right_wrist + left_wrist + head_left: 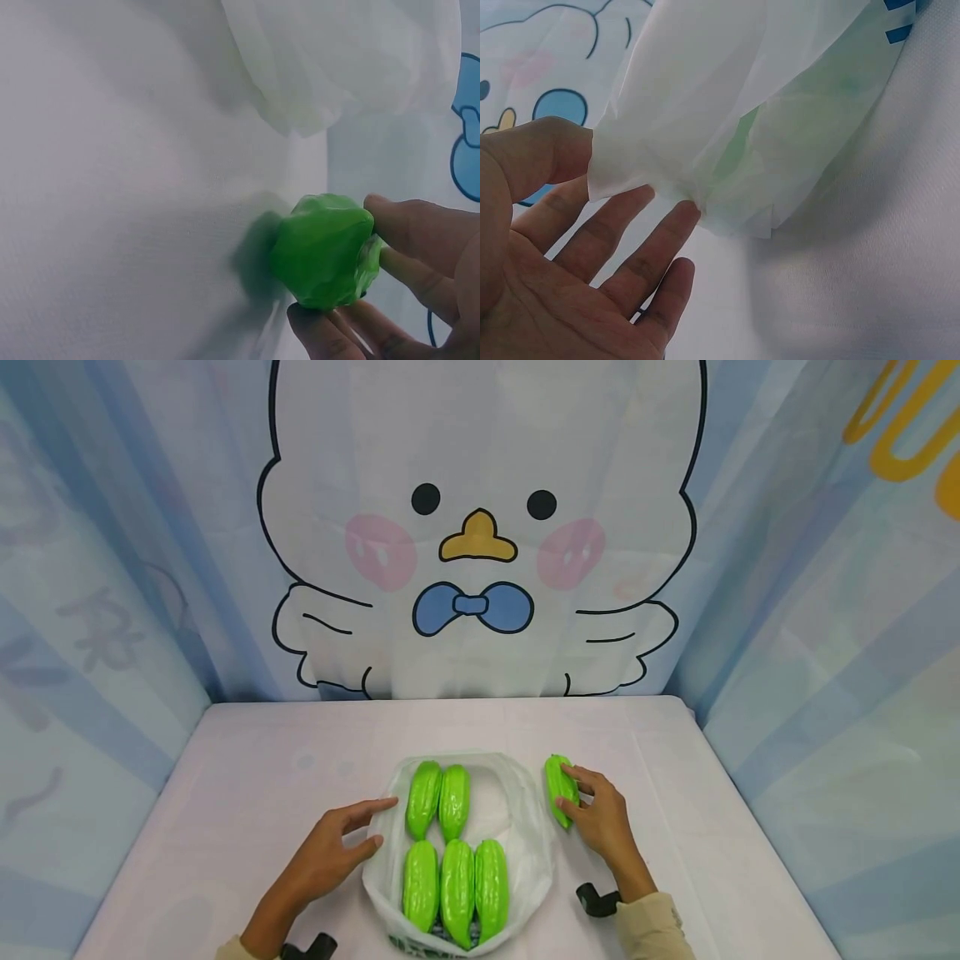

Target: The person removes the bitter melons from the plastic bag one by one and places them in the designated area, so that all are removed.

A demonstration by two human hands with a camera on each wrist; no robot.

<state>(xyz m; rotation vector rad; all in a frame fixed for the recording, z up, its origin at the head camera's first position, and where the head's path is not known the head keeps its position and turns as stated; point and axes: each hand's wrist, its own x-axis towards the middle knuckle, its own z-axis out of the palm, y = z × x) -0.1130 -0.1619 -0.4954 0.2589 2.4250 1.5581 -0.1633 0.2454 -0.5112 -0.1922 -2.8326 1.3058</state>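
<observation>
A white plastic bag [528, 860] stands with its mouth spread on the table, and several shiny green bitter melons [454, 802] lie inside in two rows. My left hand [330, 847] holds the bag's left rim lightly between thumb and fingers; from the left wrist view, the fingertips meet the thin plastic [682, 112]. To the right of the bag, my right hand [600, 814] grips another bitter melon [559, 789] between thumb and fingers. In the right wrist view that bitter melon [322, 251] shows end-on, close to the tabletop, apart from the bag.
The table [285, 752] wears a pale cloth. Behind it hangs a curtain [480, 652] with a cartoon bird, and more curtains [847, 693] flank both sides. Dark wrist-camera mounts [597, 900] sit at both wrists.
</observation>
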